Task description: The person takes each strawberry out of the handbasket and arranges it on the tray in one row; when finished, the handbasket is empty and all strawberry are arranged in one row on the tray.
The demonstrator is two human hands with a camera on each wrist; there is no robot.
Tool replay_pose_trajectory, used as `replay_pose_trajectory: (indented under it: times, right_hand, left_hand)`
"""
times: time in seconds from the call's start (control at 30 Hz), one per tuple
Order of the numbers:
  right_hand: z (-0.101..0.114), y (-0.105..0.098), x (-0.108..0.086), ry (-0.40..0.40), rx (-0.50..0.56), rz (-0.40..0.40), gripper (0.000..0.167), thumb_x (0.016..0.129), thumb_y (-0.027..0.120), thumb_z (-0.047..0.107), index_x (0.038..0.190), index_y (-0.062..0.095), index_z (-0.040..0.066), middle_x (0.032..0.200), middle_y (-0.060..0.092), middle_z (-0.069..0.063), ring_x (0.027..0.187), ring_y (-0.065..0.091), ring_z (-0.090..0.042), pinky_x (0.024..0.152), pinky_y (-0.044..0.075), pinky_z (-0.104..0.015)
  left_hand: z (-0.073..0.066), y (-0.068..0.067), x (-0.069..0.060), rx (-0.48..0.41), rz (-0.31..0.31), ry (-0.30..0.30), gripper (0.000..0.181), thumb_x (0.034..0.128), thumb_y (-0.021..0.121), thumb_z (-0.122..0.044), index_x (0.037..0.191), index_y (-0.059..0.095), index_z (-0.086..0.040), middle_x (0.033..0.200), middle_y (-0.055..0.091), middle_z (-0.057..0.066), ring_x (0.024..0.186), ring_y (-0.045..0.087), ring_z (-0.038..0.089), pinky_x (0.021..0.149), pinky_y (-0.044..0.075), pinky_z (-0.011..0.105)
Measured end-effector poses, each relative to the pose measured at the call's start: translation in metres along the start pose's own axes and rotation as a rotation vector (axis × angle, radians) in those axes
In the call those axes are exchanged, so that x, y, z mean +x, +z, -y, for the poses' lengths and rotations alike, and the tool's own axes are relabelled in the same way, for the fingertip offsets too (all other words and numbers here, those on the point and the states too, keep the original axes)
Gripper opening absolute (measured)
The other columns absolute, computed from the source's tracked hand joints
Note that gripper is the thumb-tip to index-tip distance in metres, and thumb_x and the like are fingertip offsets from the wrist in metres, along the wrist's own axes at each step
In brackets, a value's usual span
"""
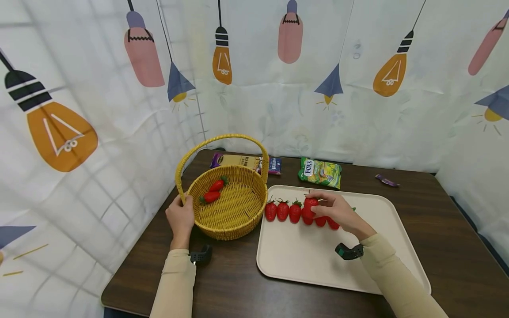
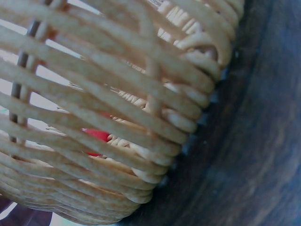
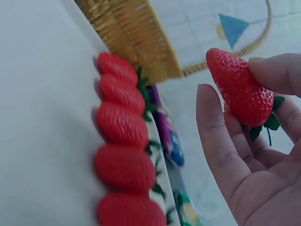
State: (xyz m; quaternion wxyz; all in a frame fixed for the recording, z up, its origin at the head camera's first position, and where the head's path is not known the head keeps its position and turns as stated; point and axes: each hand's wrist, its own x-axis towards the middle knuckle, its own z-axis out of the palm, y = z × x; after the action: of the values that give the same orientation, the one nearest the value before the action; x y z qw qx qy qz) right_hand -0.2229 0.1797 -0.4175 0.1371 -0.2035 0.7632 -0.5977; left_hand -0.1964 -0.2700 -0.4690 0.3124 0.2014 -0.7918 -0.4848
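Note:
At the left side of the yellow wicker basket point(image 1: 227, 216), my left hand point(image 1: 180, 217) grips the rim near the foot of the handle. Inside the basket lie two red strawberries point(image 1: 214, 191) with green leaves. Over the cream tray point(image 1: 302, 260), my right hand point(image 1: 336, 212) pinches a strawberry point(image 3: 240, 89) between thumb and fingers, raised above the others. Below it a row of strawberries point(image 3: 123, 125) lies along the tray's far side, partly hidden by the hand in the head view. The left wrist view shows the basket's weave point(image 2: 117, 89) close up, with no fingers visible.
Behind the basket lie a purple and gold packet point(image 1: 238, 160) and its blue end. A green candy bag point(image 1: 320, 172) sits beyond the tray, with a small purple wrapped candy point(image 1: 387, 180) farther right. A patterned curtain point(image 1: 262, 101) hangs behind the dark wooden table point(image 1: 234, 282).

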Motion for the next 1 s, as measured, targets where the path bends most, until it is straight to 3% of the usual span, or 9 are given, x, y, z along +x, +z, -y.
replay_pose_trajectory:
  times: [0.1, 0.33, 0.53, 1.0]
  right_hand:
    - [-0.005, -0.012, -0.011, -0.004, 0.009, -0.038, 0.043, 0.093, 0.065, 0.015, 0.131, 0.054, -0.002, 0.13, 0.054, -0.017, 0.099, 0.065, -0.022, 0.081, 0.055, -0.038]
    - [-0.013, -0.035, -0.036, 0.011, -0.026, -0.141, 0.043, 0.096, 0.063, 0.019, 0.134, 0.054, 0.002, 0.124, 0.059, -0.006, 0.099, 0.063, -0.017, 0.083, 0.054, -0.031]
    - [-0.021, -0.049, -0.051, -0.006, -0.066, -0.223, 0.044, 0.097, 0.062, 0.022, 0.136, 0.053, 0.002, 0.121, 0.059, 0.003, 0.1, 0.061, -0.012, 0.08, 0.054, -0.028]
    - [-0.04, -0.068, -0.078, -0.007, -0.124, -0.317, 0.045, 0.099, 0.058, 0.021, 0.138, 0.048, -0.001, 0.122, 0.054, 0.003, 0.101, 0.058, -0.008, 0.08, 0.054, -0.025]
  left_hand:
    - [0.001, 0.0, 0.0, 0.002, -0.001, 0.0, 0.027, 0.0977, 0.054, -0.025, 0.108, 0.073, -0.008, 0.06, 0.05, 0.005, 0.045, 0.037, 0.015, 0.044, 0.033, 0.027]
    - [0.0, 0.0, 0.001, 0.006, -0.007, 0.007, 0.023, 0.0973, 0.055, -0.024, 0.096, 0.072, -0.008, 0.057, 0.047, 0.004, 0.045, 0.036, 0.016, 0.044, 0.032, 0.028]
    - [0.001, 0.0, 0.0, 0.004, -0.006, 0.01, 0.025, 0.0975, 0.055, -0.024, 0.102, 0.073, -0.007, 0.057, 0.048, 0.004, 0.044, 0.035, 0.015, 0.043, 0.032, 0.027]
    - [0.0, 0.001, 0.0, -0.002, -0.017, 0.014, 0.026, 0.0971, 0.055, -0.024, 0.107, 0.074, -0.008, 0.061, 0.053, 0.006, 0.046, 0.037, 0.016, 0.044, 0.033, 0.027]
